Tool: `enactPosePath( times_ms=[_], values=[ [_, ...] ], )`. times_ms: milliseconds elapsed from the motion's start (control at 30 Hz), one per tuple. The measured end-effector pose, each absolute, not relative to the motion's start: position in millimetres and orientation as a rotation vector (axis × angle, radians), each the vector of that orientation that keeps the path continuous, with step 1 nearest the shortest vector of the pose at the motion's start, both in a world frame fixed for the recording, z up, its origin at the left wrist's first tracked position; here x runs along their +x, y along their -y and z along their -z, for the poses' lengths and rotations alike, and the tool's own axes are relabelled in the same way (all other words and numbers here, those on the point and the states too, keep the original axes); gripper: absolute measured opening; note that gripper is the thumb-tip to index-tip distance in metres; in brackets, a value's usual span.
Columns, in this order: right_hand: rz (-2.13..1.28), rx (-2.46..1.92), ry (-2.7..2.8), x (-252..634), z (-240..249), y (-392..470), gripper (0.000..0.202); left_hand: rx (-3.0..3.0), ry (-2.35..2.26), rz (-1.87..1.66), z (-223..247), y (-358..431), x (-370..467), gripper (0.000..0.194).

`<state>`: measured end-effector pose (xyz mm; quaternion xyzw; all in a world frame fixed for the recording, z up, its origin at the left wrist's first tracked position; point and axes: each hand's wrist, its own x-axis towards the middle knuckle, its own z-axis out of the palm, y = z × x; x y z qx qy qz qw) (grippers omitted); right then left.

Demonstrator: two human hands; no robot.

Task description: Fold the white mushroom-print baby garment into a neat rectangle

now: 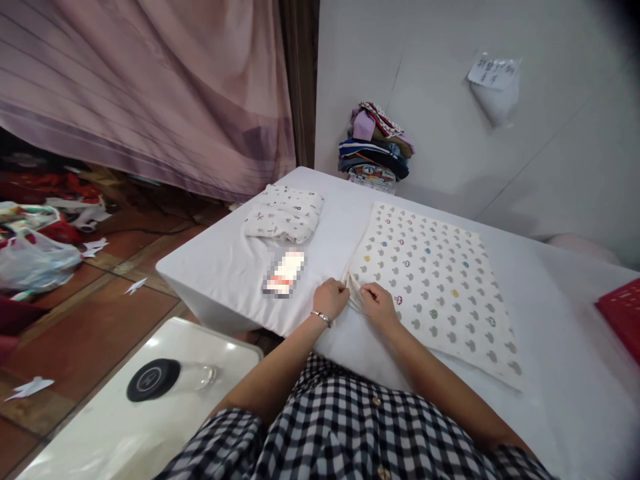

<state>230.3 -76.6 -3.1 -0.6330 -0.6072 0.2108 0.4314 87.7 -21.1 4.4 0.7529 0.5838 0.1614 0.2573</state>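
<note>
A cream cloth [440, 287] printed with grey and coloured mushroom-like shapes lies spread on the white-covered table [230, 267]. Both hands pinch its near left corner, where the fabric parts into layers. My left hand [331, 298], with a bracelet at the wrist, is closed on one edge. My right hand [379, 303] is closed on another edge, a short gap to the right. Left of the hands lies a pixelated flat rectangle [285, 272], and beyond it a folded white cloth [287, 213] with small dark prints.
A stack of folded clothes [376, 150] stands behind the table against the wall. At the right edge sits a red object [623, 310]. A smaller white table [210, 340] at lower left bears a black-lidded container [153, 380]. Plastic bags [40, 257] and paper scraps lie on the tiled floor.
</note>
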Motion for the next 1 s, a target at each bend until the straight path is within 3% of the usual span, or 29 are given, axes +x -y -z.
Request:
enactPosePath(
  times_ms=[500, 800, 1000],
  values=[
    [-0.301, -1.879, 1.963, 206.1, -6.4, 80.1, 0.014, 1.858, -1.572, -0.467, -12.1, 22.0, 85.0, 0.016],
    [-0.653, -1.679, 1.393, 226.1, 8.8, 67.5, 0.027, 2.035, -1.547, -0.544, -7.8, 17.3, 75.5, 0.032],
    [-0.613, -1.628, 1.362, 225.2, 2.2, 70.8, 0.026, 2.178, -1.600, -0.429, -8.7, 16.2, 79.0, 0.031]
  ],
)
